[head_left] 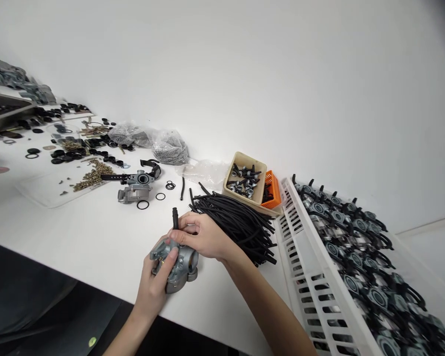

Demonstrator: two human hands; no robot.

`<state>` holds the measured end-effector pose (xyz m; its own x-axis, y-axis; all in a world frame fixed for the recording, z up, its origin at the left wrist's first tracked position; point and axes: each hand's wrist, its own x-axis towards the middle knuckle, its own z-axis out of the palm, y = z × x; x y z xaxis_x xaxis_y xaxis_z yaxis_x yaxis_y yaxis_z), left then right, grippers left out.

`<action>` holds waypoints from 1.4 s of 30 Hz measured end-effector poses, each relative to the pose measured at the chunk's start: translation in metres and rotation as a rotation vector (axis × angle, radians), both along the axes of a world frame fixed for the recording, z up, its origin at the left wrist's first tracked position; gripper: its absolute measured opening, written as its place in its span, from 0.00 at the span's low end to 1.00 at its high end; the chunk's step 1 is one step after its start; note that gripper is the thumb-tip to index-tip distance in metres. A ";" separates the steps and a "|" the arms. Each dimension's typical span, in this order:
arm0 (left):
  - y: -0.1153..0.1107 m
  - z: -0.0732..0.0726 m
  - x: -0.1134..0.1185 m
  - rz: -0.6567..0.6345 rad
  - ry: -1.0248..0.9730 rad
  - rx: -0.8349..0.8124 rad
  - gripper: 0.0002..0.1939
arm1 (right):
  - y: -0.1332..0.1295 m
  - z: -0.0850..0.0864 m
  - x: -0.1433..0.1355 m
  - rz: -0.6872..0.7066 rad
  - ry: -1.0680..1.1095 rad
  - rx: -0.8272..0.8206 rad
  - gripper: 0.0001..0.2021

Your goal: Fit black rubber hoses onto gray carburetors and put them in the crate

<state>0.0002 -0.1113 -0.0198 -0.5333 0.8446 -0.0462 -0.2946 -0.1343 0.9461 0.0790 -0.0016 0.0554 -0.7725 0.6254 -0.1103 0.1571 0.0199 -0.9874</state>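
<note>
A grey metal carburetor [178, 274] is held up over the front part of the white table. My left hand [154, 277] wraps round it from the left, thumb pressed across the body. From the right, my right hand [202, 235] pinches the top of the carburetor, fingers closed just below a black rubber-tipped cap [175, 217] that points upward. My fingers cover part of the joint between cap and body. Beyond my hands lies another carburetor [135, 192] with a black hose and strap, beside loose black O-rings [143, 204].
Black rubber hoses [237, 222] are piled right of my hands. Behind them stand a cream bin [228, 185] of caps and an orange basket [274, 192]. A white slotted crate [315, 277] holds several carburetors. Brass fittings [94, 175] and bagged parts [169, 147] lie left.
</note>
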 end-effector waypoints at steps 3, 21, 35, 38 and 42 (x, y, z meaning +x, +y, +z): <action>0.002 0.006 -0.003 0.023 0.140 -0.002 0.23 | 0.002 0.003 0.002 0.033 0.017 0.156 0.17; 0.008 0.017 -0.007 0.039 -0.280 0.117 0.40 | -0.001 0.038 0.019 -0.006 0.070 0.608 0.05; 0.010 0.011 -0.027 -0.201 -0.899 -0.156 0.22 | 0.012 0.011 0.008 0.042 0.199 0.203 0.15; 0.014 0.019 -0.024 -0.169 -0.881 -0.170 0.22 | 0.015 0.004 0.004 -0.142 0.178 0.190 0.14; 0.014 0.022 -0.020 -0.148 -0.818 -0.189 0.23 | 0.015 0.004 0.004 -0.251 0.144 0.312 0.07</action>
